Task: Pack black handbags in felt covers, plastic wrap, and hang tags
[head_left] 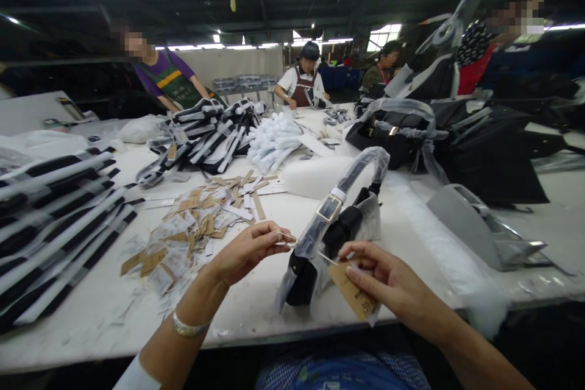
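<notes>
A black handbag (342,228) stands on the white table in front of me, its handle (354,173) wrapped in clear plastic with a gold buckle (329,208). My right hand (381,274) pinches a brown paper hang tag (351,289) between thumb and fingers, just right of the bag. From the tag a thin white string (326,258) runs toward the handle's lower end. On the other side, my left hand (256,248) pinches the string's other end (287,236) close to the handle. Where the string passes the handle is partly hidden.
Loose brown and white tags (196,219) lie in a heap at left. Wrapped black straps (59,219) are stacked at far left, more (214,134) behind. White rolls (276,140), black bags (397,128) and a bubble-wrap sheet (439,256) surround the work spot. Several people stand across the table.
</notes>
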The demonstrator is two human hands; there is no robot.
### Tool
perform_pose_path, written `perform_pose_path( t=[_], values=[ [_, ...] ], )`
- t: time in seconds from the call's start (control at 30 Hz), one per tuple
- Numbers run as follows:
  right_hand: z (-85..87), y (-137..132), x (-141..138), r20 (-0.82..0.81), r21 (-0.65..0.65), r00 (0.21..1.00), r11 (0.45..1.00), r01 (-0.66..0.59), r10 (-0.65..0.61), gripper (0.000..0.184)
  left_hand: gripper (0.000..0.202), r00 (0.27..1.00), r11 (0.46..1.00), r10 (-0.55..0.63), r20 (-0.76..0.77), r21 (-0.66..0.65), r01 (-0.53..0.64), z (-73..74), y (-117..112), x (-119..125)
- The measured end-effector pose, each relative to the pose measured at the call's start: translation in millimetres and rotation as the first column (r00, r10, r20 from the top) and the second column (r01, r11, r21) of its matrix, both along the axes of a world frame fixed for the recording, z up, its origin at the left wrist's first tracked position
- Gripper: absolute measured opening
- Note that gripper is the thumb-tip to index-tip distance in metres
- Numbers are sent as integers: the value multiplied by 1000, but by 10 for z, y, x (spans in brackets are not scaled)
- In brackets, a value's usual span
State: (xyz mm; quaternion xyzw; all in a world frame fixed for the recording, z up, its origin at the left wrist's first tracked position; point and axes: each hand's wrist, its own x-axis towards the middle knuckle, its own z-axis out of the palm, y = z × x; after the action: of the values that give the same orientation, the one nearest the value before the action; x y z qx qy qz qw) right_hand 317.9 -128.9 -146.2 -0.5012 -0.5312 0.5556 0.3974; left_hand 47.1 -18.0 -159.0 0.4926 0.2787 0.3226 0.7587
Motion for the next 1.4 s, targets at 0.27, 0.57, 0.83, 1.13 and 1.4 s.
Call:
perform_pose_path(
  t=[0.27, 0.57, 0.83, 1.13, 1.4],
  values=[
    [-45, 10, -177, -237, 83, 970, 996, -24, 43, 31, 15, 961, 972, 184, 208, 110, -210, -4, -252, 139],
    [97, 206, -430, 183, 772, 913, 629, 96, -364, 6, 27, 952, 863, 293, -90, 454, -223, 155, -340, 252],
    [128, 294, -526, 310, 758, 852, 651, 46, -422, 7, 27, 926, 797, 374, -46, 526, -296, 190, -397, 274],
    [204, 357, -338, 371, 773, 875, 626, -105, -311, 21, 21, 783, 324, 607, -133, 942, -91, 422, -650, 293],
    [35, 746, -171, 665, 742, 656, 413, -528, -356, 44, 34, 648, 38, 762, 22, 996, -79, 454, -1143, 91]
  ],
)
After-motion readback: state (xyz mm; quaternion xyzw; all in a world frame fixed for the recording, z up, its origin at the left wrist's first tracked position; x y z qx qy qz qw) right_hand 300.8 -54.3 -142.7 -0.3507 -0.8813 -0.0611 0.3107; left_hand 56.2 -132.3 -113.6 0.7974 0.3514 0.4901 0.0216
